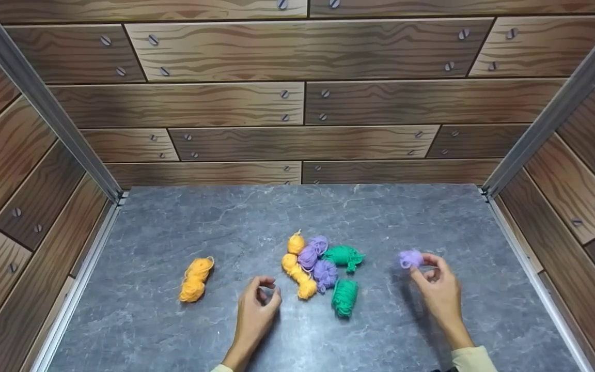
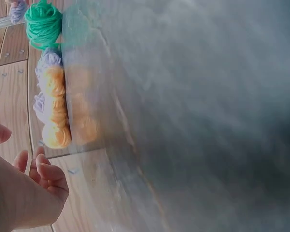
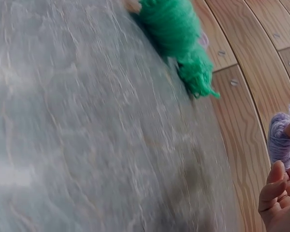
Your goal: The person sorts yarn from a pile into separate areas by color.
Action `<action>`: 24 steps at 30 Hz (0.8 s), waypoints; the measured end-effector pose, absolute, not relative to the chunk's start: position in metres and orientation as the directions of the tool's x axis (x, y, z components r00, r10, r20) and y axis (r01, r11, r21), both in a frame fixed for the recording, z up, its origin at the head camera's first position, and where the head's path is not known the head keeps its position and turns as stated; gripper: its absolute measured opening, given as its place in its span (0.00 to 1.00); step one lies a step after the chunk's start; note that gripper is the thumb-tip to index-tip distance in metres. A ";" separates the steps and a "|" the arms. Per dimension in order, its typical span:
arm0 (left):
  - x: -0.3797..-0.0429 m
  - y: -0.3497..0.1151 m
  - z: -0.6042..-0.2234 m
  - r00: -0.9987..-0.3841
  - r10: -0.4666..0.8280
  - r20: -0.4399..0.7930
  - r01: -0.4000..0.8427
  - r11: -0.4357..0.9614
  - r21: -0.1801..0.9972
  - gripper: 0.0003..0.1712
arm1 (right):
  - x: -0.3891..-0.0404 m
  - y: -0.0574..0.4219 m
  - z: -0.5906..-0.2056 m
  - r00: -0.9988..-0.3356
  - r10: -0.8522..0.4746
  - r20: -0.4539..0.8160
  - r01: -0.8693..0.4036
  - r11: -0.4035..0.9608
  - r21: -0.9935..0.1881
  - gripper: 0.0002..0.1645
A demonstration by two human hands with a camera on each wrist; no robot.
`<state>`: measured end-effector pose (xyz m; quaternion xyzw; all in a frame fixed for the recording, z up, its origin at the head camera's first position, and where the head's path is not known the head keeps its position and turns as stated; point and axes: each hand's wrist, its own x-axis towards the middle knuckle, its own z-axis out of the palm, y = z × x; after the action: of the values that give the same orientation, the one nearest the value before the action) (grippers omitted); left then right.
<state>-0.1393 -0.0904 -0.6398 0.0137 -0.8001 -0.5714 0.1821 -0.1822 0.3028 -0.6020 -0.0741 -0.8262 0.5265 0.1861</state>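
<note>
In the head view my right hand [image 1: 439,292] pinches a small purple yarn bundle [image 1: 410,259] between thumb and fingers, above the right part of the table. The right wrist view shows the same purple bundle [image 3: 282,140] at its right edge. My left hand [image 1: 257,307] holds nothing; its fingers are loosely bent beside the middle cluster. That cluster has yellow yarn [image 1: 299,276] on the left, purple yarn [image 1: 325,274] in the middle, and two green yarn bundles, one farther back [image 1: 343,257] and one nearer [image 1: 345,298].
A separate yellow yarn bundle [image 1: 196,279] lies on the left part of the grey marbled table [image 1: 163,336]. Wood-patterned walls [image 1: 297,103] enclose the back and sides, with metal rails [image 1: 75,294] along the table's side edges.
</note>
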 end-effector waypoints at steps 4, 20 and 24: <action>-0.141 -0.088 -0.641 -0.928 -0.226 0.296 0.193 0.389 0.901 0.13 | -0.184 0.311 -0.603 -0.914 0.342 0.218 -0.046 0.448 -0.893 0.22; -0.148 -0.070 -0.646 -0.944 -0.178 0.277 0.187 0.402 0.896 0.16 | -0.190 0.342 -0.613 -0.894 0.401 0.199 0.057 0.544 -0.837 0.25; -0.153 -0.064 -0.654 -0.931 -0.168 0.323 0.233 0.406 0.884 0.17 | -0.191 0.351 -0.615 -0.885 0.430 0.177 0.095 0.540 -0.836 0.25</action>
<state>-0.1531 -0.0645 -0.6537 -0.0198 -0.8181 -0.5445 0.1841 -0.1905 0.3507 -0.6152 -0.1530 -0.8580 0.4545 0.1840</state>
